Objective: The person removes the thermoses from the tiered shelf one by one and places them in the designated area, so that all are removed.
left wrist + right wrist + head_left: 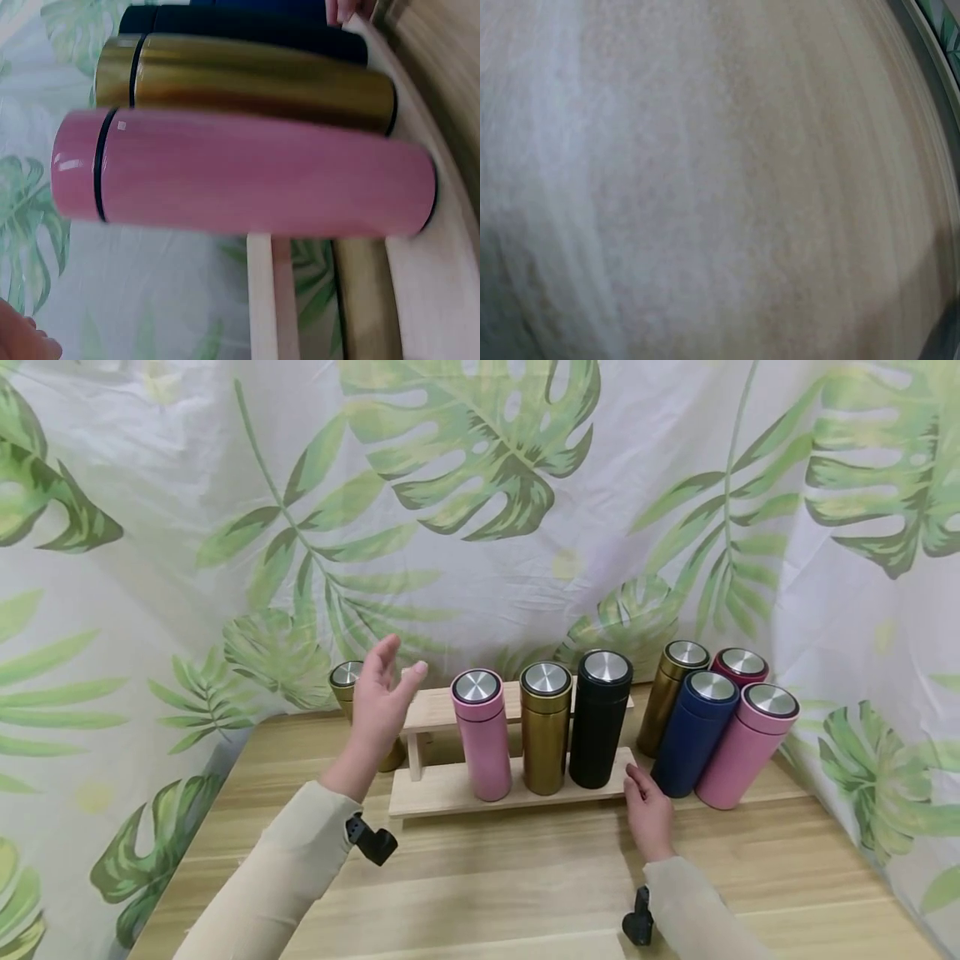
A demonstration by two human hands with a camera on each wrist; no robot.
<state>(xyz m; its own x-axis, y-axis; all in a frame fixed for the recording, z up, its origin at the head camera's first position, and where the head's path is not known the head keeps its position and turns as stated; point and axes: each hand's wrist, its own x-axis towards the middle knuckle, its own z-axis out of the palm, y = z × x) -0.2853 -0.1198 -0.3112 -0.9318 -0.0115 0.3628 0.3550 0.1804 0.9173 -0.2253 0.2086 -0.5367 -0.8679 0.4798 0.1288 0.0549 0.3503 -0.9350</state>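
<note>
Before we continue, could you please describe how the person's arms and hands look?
The left sleeve and right sleeve are long, plain and pale beige. The left hand and right hand wear no gloves. A small, chunky black left device sits at one wrist, and a black right device at the other. I see no cables or readable markings.

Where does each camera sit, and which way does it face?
Head: on the person's head, facing forward and down at the wooden stand; left fingers, right fingers and sleeves show.
Left wrist: on that wrist, facing the pink bottle, gold bottle and black bottle, seen sideways; both hands' fingers show at its edges.
Right wrist: on that wrist, facing a blurred wooden surface; no fingers recognizable.
Shared: head and left wrist both show those three bottles.
</note>
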